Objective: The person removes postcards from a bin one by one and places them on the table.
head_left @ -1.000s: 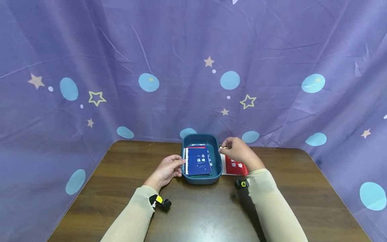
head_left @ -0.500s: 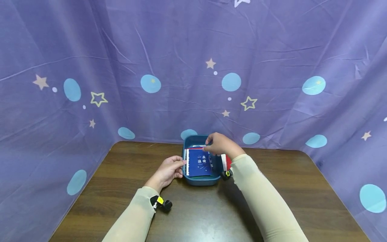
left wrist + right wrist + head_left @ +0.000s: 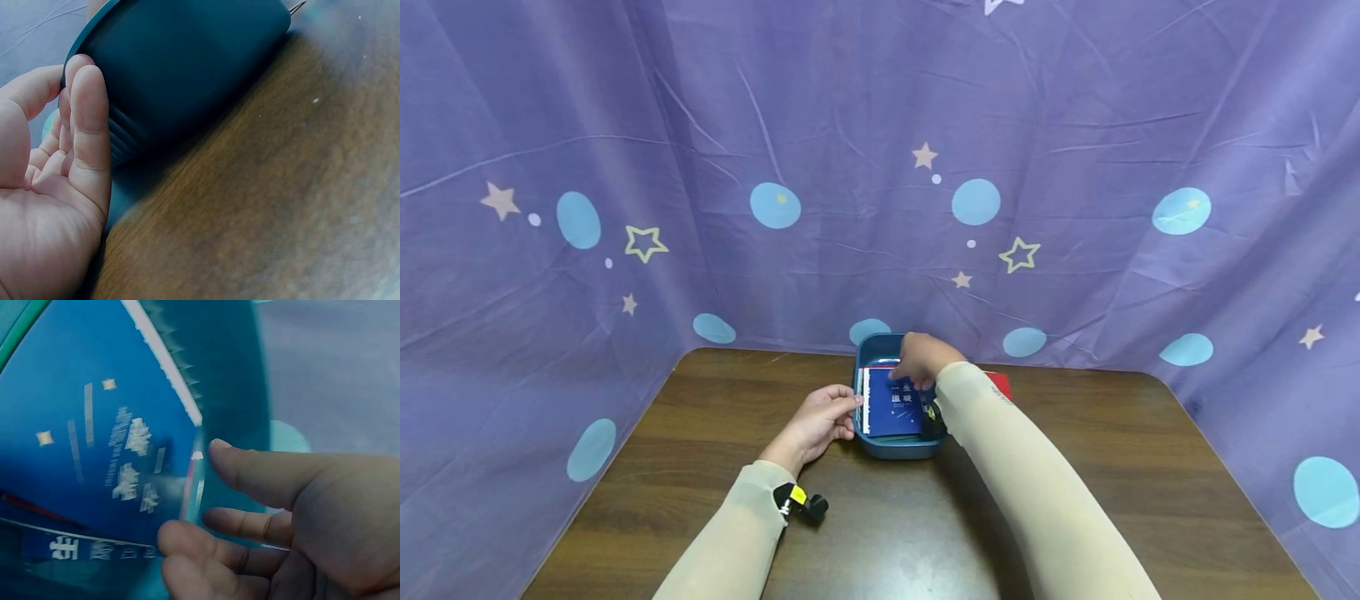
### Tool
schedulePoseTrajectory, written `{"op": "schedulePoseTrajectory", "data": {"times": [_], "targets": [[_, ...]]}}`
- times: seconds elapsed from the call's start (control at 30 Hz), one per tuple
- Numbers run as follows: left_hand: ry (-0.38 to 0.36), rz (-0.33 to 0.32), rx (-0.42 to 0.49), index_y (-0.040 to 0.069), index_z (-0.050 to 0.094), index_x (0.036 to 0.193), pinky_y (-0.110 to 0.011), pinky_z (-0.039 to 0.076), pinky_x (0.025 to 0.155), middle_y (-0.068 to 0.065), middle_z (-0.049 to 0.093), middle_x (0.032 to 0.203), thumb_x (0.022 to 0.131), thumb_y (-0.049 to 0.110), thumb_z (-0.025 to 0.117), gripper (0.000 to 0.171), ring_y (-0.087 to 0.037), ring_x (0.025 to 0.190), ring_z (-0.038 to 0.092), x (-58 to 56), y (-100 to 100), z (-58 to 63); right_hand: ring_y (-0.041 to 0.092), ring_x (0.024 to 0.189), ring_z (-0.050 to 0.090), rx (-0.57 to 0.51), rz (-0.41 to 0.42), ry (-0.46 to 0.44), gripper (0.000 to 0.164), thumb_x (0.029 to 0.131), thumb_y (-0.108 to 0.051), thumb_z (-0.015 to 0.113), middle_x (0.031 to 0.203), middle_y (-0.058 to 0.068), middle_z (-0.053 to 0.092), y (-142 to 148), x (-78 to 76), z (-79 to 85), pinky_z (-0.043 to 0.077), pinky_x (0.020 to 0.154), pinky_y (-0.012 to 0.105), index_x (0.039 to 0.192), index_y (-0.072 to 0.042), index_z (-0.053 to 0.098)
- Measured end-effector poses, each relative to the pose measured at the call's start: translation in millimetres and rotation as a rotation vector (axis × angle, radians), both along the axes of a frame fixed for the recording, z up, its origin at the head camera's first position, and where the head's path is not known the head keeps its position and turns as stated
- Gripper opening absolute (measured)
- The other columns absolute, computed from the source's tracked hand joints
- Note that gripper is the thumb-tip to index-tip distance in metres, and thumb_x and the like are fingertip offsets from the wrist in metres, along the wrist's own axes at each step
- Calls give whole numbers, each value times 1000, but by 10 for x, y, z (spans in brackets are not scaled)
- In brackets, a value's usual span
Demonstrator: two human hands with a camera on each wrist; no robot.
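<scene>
In the head view a dark teal rectangular plastic bin (image 3: 898,450) stands near the table's back edge. My left hand (image 3: 818,415) pinches its left rim, thumb on top and fingers against the outer wall (image 3: 187,69). Flat packets lie stacked inside; the top one is a blue packet (image 3: 889,417) with white characters and a serrated white edge. My right hand (image 3: 927,357) reaches over the bin's right side. In the right wrist view its thumb and fingers stand apart beside a corner of the blue packet (image 3: 81,444), with no packet gripped between them.
A red packet (image 3: 1001,383) lies on the table just right of the bin, mostly hidden by the right sleeve (image 3: 1022,467). The wooden table (image 3: 887,533) ends at a purple curtain (image 3: 865,125) behind the bin.
My right hand has moved left from the red packet beside the bin to above the packets inside, and dips lower. The left hand keeps its hold on the rim.
</scene>
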State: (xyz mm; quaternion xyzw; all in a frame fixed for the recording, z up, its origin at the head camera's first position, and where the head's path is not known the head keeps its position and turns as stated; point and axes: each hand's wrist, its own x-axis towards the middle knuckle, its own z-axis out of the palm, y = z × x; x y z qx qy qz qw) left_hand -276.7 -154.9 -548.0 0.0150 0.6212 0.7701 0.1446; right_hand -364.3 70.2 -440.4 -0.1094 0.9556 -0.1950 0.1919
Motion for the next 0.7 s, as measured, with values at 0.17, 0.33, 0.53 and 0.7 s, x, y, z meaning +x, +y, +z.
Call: {"op": "schedulePoseTrajectory", "data": {"times": [0.17,0.33,0.53,0.7], "targets": [[-3,-7,-11,12,65,105,-20,59,54,2,66,78,109,12,72,9,-8,58,61,10,-5,19,23,69,78,132,-16,23,45,97,-34,94,94,12,81,-118,30,-96,65,58,32,124,-1,77],[1,-12,-6,11,64,105,-20,59,54,3,66,75,109,13,73,9,-7,58,61,4,2,24,24,91,78,217,13,90,57,92,-35,99,116,12,83,-164,72,-118,72,90,45,134,-4,76],[4,-17,3,12,65,103,-20,58,53,3,65,73,109,12,72,10,-7,57,61,2,0,14,24,96,79,228,13,80,59,90,-36,100,119,12,83,-183,51,-122,71,96,46,133,-4,76],[5,-17,1,12,64,102,-19,58,53,3,66,74,109,12,72,11,-7,57,61,3,-9,15,22,71,76,174,-7,41,57,90,-30,100,105,13,80,-173,23,-126,68,60,34,131,0,74]]}}
